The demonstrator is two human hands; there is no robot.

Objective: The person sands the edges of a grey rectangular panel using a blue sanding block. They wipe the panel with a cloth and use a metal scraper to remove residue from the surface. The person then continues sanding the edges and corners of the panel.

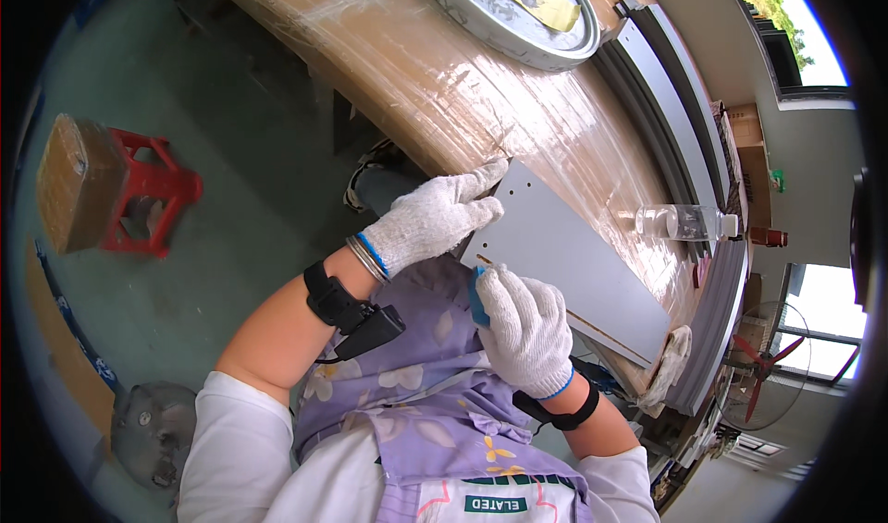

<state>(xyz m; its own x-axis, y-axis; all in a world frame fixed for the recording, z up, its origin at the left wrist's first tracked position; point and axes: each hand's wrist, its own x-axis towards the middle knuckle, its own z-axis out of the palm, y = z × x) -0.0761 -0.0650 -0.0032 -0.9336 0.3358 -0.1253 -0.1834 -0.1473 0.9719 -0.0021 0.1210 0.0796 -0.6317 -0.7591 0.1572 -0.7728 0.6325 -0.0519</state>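
A flat grey panel (573, 255) with several small drilled holes lies slantwise in front of me, its near long edge showing a narrow brown groove. In a white knitted glove, my left hand (439, 213) grips the panel's left end, its fingers reaching along the end edge. My right hand (527, 324), gloved the same way, is closed on a small blue pad (478, 296) at the panel's near edge, close to the left end. The fingers cover most of the pad, so its exact kind cannot be told.
The film-covered table (398, 70) bears a round grey-smeared lid (546, 42), a clear bottle (684, 221) and stacked grey panels (666, 98). A white cloth (668, 370) hangs by the panel's right end. A red stool (153, 190) with a box (79, 183) stands left; a fan (763, 361) right.
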